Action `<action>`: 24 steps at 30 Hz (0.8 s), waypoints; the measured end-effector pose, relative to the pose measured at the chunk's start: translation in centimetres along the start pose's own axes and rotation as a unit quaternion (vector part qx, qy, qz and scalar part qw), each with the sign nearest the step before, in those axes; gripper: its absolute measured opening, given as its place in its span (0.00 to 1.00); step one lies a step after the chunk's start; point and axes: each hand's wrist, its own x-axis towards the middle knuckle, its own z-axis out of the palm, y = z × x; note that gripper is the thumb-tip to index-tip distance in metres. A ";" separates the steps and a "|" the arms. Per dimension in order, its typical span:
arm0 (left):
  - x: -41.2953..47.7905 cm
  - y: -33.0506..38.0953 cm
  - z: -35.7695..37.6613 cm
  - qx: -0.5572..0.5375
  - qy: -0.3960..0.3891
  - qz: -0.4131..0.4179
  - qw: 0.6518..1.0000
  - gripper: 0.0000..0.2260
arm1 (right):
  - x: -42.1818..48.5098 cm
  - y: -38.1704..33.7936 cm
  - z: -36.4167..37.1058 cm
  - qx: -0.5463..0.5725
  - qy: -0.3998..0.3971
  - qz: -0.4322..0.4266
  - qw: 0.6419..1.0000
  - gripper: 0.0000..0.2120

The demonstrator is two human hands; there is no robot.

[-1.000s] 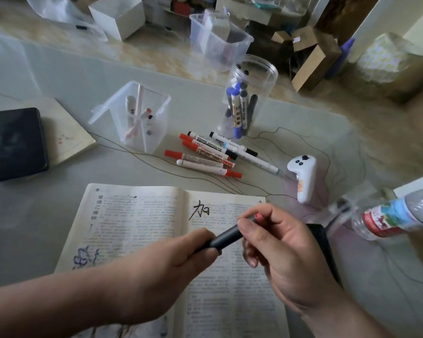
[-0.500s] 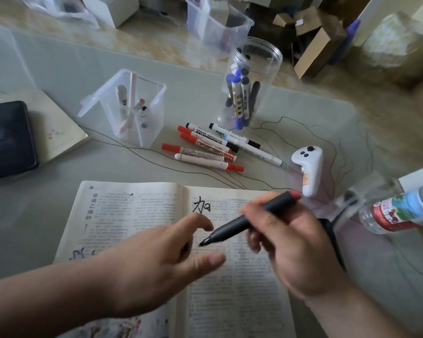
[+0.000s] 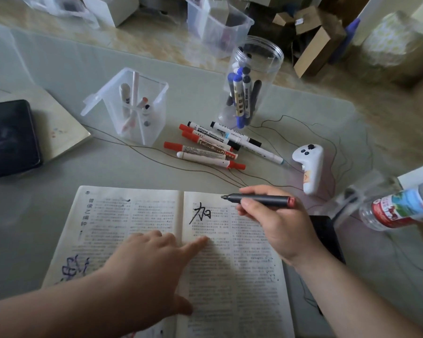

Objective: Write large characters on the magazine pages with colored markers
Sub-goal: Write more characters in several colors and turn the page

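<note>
Grey mat [image 3: 132,172] carries the open magazine [image 3: 242,276] at 6 o'clock. Our left hand [image 3: 152,269] presses it with straight fingers; our right hand [image 3: 279,223] grips the uncapped dark marker [image 3: 261,199], tip pointing to 9 o'clock.

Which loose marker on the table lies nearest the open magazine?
The plain white marker with a red cap at its right end; the other markers lie beyond it.

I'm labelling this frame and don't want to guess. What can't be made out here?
Head view only:
magazine print: too small, blurred.
blue scribble: partly behind the left forearm.
bottle: cut by the right edge.
black slab: mostly under the right hand holding the marker.
</note>
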 end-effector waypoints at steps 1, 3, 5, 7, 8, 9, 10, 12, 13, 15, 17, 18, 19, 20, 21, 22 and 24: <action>0.0 0.1 0.1 0.010 0.000 0.002 1.000 0.50 | 0.0 0.1 0.1 -0.030 -0.004 -0.005 1.000 0.06; 0.0 0.1 0.3 0.025 0.005 0.005 1.000 0.50 | 0.1 0.3 0.2 -0.074 -0.009 -0.004 0.997 0.05; 0.2 -0.1 0.4 0.032 0.015 0.001 0.999 0.52 | 0.1 0.4 0.3 -0.083 -0.006 0.012 0.996 0.04; 0.4 -0.3 0.3 0.026 0.020 -0.005 0.999 0.54 | 0.2 0.5 0.3 -0.086 -0.007 0.021 0.996 0.04; 0.4 -0.4 0.2 0.020 0.020 -0.008 1.000 0.54 | 0.2 0.6 0.2 -0.091 -0.008 0.019 0.996 0.04; 0.5 -0.5 0.0 0.014 0.019 -0.010 1.000 0.54 | 0.2 0.6 0.2 -0.097 -0.008 0.013 0.995 0.04; 0.5 -0.6 -0.1 0.009 0.018 -0.012 1.000 0.54 | 0.2 0.7 0.1 -0.103 -0.010 0.006 0.995 0.04; 0.5 -0.7 -0.1 0.003 0.019 -0.012 1.000 0.54 | 0.3 0.8 0.1 -0.111 -0.015 -0.009 0.994 0.03; 0.6 -0.8 -0.1 0.003 0.019 -0.012 1.000 0.54 | 0.3 0.8 0.1 -0.115 -0.019 -0.016 0.993 0.04; 0.6 -0.8 0.0 0.006 0.020 -0.014 1.000 0.54 | 0.2 0.9 0.2 -0.132 -0.027 -0.024 0.991 0.06; 0.6 -0.8 0.1 0.012 0.021 -0.015 1.000 0.55 | 0.2 0.9 0.3 -0.147 -0.029 -0.019 0.989 0.06; 0.7 -0.9 0.1 0.015 0.023 -0.014 1.000 0.55 | 0.1 0.8 0.4 -0.150 -0.027 -0.016 0.988 0.06; 0.7 -0.9 0.2 0.017 0.024 -0.014 0.999 0.55 | 0.1 0.8 0.5 -0.151 -0.024 -0.015 0.988 0.06; 0.7 -0.9 0.2 0.018 0.026 -0.013 0.999 0.55 | 0.1 0.8 0.6 -0.151 -0.021 -0.016 0.988 0.06; 0.7 -0.9 0.2 0.019 0.027 -0.012 0.999 0.55 | 0.0 0.8 0.7 -0.151 -0.018 -0.019 0.988 0.06; 0.7 -0.9 0.2 0.018 0.028 -0.012 0.999 0.55 | 0.0 0.7 0.7 -0.153 -0.017 -0.020 0.988 0.06; 0.7 -0.9 0.2 0.017 0.029 -0.010 0.999 0.55 | 0.0 0.7 0.8 -0.162 -0.014 -0.025 0.986 0.06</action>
